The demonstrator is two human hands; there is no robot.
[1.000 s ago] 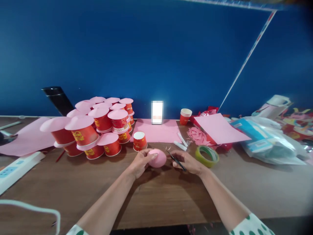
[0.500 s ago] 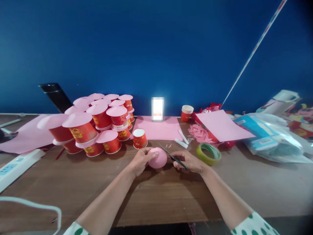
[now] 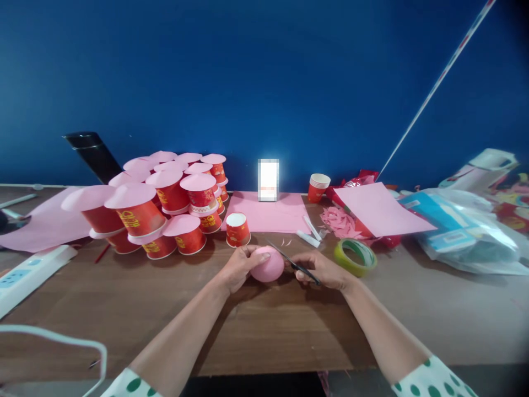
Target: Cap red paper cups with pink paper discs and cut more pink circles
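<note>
My left hand [image 3: 240,268] is closed on a round pink paper piece [image 3: 268,265], held just above the wooden table [image 3: 124,309]. My right hand [image 3: 324,270] grips black scissors [image 3: 294,263], whose blades reach the pink piece's right edge. A single red paper cup [image 3: 237,229] stands upright just behind my hands. A heap of red cups with pink paper tops [image 3: 165,201] lies to the left.
Pink paper sheets [image 3: 270,215] lie at the back, with two white glue sticks [image 3: 309,231], pink scraps [image 3: 341,221], a green tape roll [image 3: 355,256] and a small stack of cups [image 3: 318,187]. Plastic bags [image 3: 458,231] fill the right. A white power strip [image 3: 28,275] lies at the left.
The scissor blades have moved in to the pink piece's edge. My hands stay in nearly the same place; the view has shifted slightly.
</note>
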